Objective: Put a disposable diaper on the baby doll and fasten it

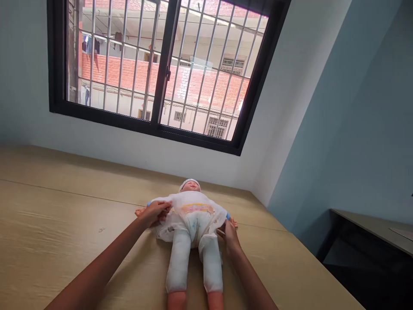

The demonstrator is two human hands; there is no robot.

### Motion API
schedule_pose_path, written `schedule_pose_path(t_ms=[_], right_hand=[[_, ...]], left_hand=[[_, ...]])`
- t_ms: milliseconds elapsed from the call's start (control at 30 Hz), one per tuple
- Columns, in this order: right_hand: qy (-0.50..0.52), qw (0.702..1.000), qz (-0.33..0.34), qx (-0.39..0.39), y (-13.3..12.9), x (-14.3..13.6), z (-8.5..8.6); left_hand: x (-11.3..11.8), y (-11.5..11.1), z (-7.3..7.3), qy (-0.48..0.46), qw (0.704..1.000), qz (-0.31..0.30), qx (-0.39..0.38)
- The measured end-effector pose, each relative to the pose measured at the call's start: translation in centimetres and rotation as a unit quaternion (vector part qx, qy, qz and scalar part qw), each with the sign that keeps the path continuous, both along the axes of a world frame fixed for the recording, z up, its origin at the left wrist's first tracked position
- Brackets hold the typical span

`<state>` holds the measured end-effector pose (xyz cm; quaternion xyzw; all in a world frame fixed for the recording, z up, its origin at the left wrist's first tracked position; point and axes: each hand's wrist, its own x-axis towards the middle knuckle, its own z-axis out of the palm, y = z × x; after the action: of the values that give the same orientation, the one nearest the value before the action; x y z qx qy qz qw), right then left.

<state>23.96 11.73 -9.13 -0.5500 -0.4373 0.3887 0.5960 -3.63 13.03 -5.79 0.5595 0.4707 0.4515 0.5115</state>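
A baby doll (190,186) in a white cap lies on its back on the table, head toward the window and legs toward me. It wears a white gauzy dress (190,198), a diaper (194,227) with an orange-patterned waistband, and pale leg coverings (179,258). The dress is raised, so the diaper shows. At the doll's side on the left, my left hand (158,212) is closed, fingertips pinching the dress. Opposite it, my right hand (230,233) is curled against the dress's other edge by the doll's arm, its fingertips partly hidden.
The wooden table (64,241) has a seam across its far part and ends at a slanting edge on the right. A barred window (155,125) is set in the wall behind. Beyond the table's right edge stands a second, dark table (364,221).
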Motion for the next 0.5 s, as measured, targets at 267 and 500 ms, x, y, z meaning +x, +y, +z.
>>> schedule_pose_path(t_ms=[267, 500], right_hand=[[-0.151, 0.972, -0.073, 0.166, -1.4, 0.1, 1.9], [-0.363, 0.885, 0.135, 0.260, -3.2, -2.4, 2.2]], left_hand=[[-0.1, -1.5, 4.4, 0.110, 0.990, 0.022, 0.089], [0.6, -0.3, 2.2, 0.195, 0.968, -0.154, -0.039]])
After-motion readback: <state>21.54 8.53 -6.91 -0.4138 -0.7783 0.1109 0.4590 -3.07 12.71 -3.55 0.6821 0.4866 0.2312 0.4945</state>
